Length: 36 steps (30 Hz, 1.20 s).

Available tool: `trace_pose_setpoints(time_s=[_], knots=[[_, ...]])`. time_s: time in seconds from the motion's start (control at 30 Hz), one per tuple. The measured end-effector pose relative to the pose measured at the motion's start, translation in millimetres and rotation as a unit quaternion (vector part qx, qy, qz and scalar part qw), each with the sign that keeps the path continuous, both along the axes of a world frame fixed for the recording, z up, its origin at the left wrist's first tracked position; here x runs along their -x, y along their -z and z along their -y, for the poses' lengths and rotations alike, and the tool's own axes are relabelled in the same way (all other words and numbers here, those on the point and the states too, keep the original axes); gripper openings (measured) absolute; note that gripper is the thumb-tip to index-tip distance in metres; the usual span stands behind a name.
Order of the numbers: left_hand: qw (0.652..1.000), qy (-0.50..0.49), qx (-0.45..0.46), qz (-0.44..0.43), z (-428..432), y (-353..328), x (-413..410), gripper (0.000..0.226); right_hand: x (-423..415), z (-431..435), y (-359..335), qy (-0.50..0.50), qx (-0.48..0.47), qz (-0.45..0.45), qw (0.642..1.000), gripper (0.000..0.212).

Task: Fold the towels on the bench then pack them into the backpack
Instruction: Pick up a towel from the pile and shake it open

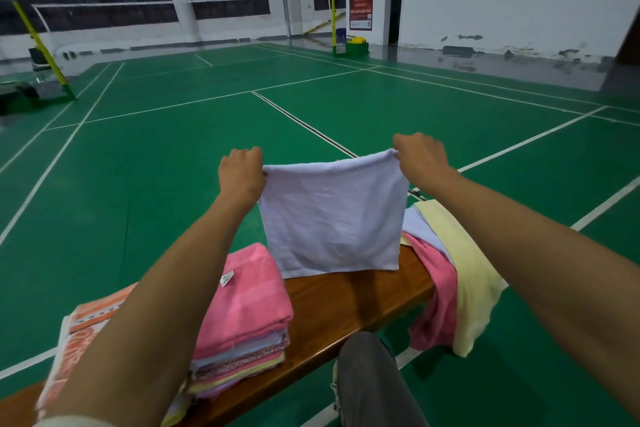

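From my head view, my left hand (240, 173) and right hand (420, 156) each pinch a top corner of the pale lilac towel (332, 218), holding it stretched above the wooden table (346, 302); its lower edge touches the table; a folded stack topped by pink (249, 298) lies left; unfolded pink and yellow towels (460, 274) drape over the right end.

The lavender towel (332, 218) is soft matt terry cloth (slightly nubby), above a glossy varnished wooden bench (349, 302).

The head view looks forward and down from close above the bench (349, 302), facing the green court.
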<state>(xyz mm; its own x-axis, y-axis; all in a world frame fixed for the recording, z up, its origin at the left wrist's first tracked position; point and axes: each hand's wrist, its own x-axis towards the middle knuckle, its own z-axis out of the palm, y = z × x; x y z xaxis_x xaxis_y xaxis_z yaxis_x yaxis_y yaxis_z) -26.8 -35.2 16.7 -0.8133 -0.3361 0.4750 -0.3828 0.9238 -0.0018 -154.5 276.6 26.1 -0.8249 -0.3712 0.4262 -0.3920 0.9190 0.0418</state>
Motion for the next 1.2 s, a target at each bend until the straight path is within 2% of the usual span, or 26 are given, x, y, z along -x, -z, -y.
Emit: trace_pose_setpoints(time_s=[0.1, 0.17, 0.3, 0.4, 0.5, 0.6, 0.67, 0.7, 0.73, 0.8, 0.83, 0.9, 1.03, 1.2], knots=[[1.0, -0.004, -0.02, -0.003, 4.4, 3.3, -3.0, 0.009, -3.3, -0.5, 1.6, -0.001, -0.039, -0.025, 0.999, 0.022], [1.0, -0.009, -0.023, -0.008, 7.5, 4.9, -3.9, 0.011, -4.1, -0.4, 3.7, -0.01, -0.025, -0.032, 0.999, 0.026], [0.999, -0.013, -0.042, -0.026, 4.6, 5.2, -4.1, 0.015, 0.1, 0.0, 12.4, -0.016, 0.049, -0.039, 0.998, 0.03], [0.998, -0.013, -0.042, -0.043, 0.9, 6.2, -1.6, 0.009, 1.2, 0.6, 17.0, 0.004, 0.117, -0.015, 0.993, 0.024], [0.999, -0.005, -0.031, -0.038, -2.7, 9.6, 0.7, 0.014, 6.4, 1.0, 21.3, 0.027, 0.214, 0.028, 0.976, 0.019], [0.987, -0.007, -0.147, -0.059, 0.8, 13.8, 4.9, 0.021, 18.1, 3.0, 27.4, 0.061, 0.303, 0.118, 0.944, 0.015], [0.953, 0.014, -0.286, -0.101, 3.0, 15.7, 9.1, 0.026, 26.5, 3.0, 29.5, 0.083, 0.368, 0.185, 0.907, 0.017], [0.921, 0.036, -0.363, -0.139, 3.0, 16.1, 11.0, 0.028, 31.5, 2.6, 30.4, 0.093, 0.411, 0.208, 0.883, 0.024], [0.88, 0.055, -0.436, -0.181, 1.1, 15.6, 12.0, 0.028, 33.6, 1.6, 29.8, 0.102, 0.454, 0.224, 0.856, 0.031], [0.795, 0.076, -0.55, -0.244, -6.7, 11.9, 12.6, 0.022, 37.7, 0.9, 28.4, 0.101, 0.535, 0.227, 0.808, 0.03], [0.764, 0.079, -0.584, -0.261, -9.9, 11.0, 13.7, 0.019, 39.7, 1.4, 28.5, 0.091, 0.566, 0.221, 0.789, 0.026], [0.748, 0.081, -0.599, -0.274, -14.2, 13.4, 16.2, 0.021, 38.7, 2.1, 28.7, 0.072, 0.596, 0.212, 0.771, 0.026], [0.795, 0.075, -0.537, -0.271, -15.6, 31.8, 21.2, 0.032, 32.3, -1.4, 32.8, 0.058, 0.544, 0.179, 0.818, 0.032], [0.793, 0.047, -0.55, -0.259, -23.5, 43.5, 27.7, 0.029, 42.7, -13.7, 36.5, 0.073, 0.491, 0.122, 0.86, 0.021]])
